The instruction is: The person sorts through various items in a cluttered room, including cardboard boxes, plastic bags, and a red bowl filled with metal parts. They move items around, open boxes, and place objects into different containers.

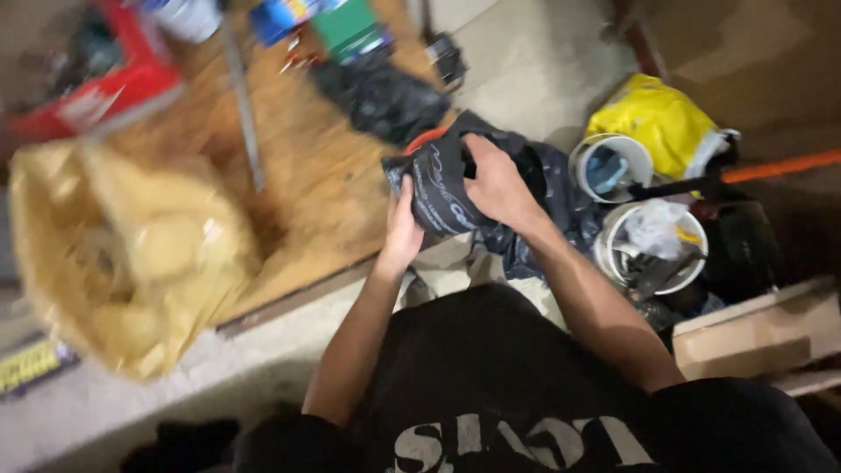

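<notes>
I have both hands clenched on the black bag: left hand [400, 235] pinching its near edge, right hand [497, 182] gripping the top, over the desk [307, 175] edge. I judge spreading the mouth evenly, clear of the buckets [653, 245], works best.

Tabletop [307, 175] centre bare: passage open btwn yellow bag [123, 254] at left edge and black bag [381, 96] at far edge. Right of the hands, two white buckets [653, 232] and yellow sack [657, 118] block floor; metal strip [243, 105] crosses the tabletop.
</notes>
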